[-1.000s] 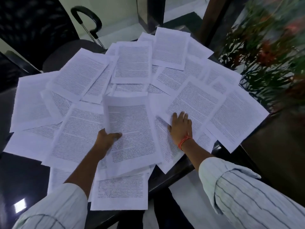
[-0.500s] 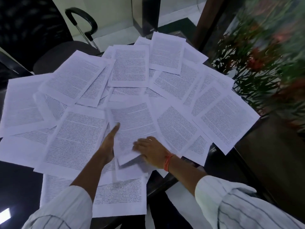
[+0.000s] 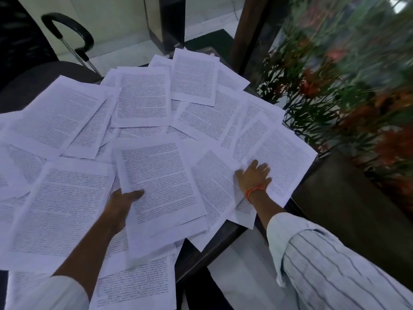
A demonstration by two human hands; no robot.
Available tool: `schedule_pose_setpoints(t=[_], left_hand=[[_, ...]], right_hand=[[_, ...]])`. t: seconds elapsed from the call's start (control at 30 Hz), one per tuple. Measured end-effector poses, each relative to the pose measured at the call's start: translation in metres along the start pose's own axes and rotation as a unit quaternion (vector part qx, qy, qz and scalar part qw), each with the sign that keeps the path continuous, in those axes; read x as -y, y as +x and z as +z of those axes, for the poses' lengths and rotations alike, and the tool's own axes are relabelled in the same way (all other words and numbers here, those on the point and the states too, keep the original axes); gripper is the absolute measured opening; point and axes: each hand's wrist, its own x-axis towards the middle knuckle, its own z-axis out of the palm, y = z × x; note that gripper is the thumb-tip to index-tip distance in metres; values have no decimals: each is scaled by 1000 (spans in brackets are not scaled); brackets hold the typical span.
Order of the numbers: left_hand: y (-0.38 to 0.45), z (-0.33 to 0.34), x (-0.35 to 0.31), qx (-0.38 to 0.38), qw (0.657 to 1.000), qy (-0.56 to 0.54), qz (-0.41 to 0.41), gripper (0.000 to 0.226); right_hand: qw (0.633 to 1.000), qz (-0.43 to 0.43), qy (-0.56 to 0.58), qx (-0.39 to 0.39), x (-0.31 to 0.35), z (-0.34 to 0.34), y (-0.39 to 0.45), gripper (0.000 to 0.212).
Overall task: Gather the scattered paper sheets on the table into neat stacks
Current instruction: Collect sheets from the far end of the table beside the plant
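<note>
The left hand point(image 3: 121, 203) grips a small stack point(image 3: 161, 184), the right hand point(image 3: 253, 175) lies flat on a sheet point(image 3: 281, 159), and most sheets on the worktop point(image 3: 201, 253) remain scattered.

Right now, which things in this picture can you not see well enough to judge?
- Head view: text on the sheets is too small to read.
- Left hand: its fingers go under the held sheets, hidden.
- Number of sheets: overlaps hide the lower ones.
- Left sheets: cut off by the frame edge.
- Plants: blurred.
- Right hand lies flat on a sheet.
</note>
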Motion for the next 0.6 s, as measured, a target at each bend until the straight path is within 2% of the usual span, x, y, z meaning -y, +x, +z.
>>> schedule_pose_setpoints(t=[0.1,0.2,0.23,0.33,0.43,0.5,0.6], left_hand=[[3,10,2,5,1000,18,-8,13],[5,19,-3,16,1000,14,-5,14],[6,23,-4,20,1000,16,-8,16],[7,34,-3,21,999,28,-21,20],[8,45,0,9,999,34,-29,21],[8,50,0,-2,999,-10,-36,34],[3,50,-6,42,995,-95,-9,65]], right_hand=[[997,0,-52,-50,-5,-4,2,67],[993,-32,37,-108,-5,-22,-1,37],[988,-55,77,-121,0,-27,-9,34],[947,-217,186,-143,29,-26,-61,43],[866,-393,269,-154,59,-10,-124,47],[855,-449,217,-144,76,-2,-152,42],[853,-514,61,-59,91,13,-169,40]])
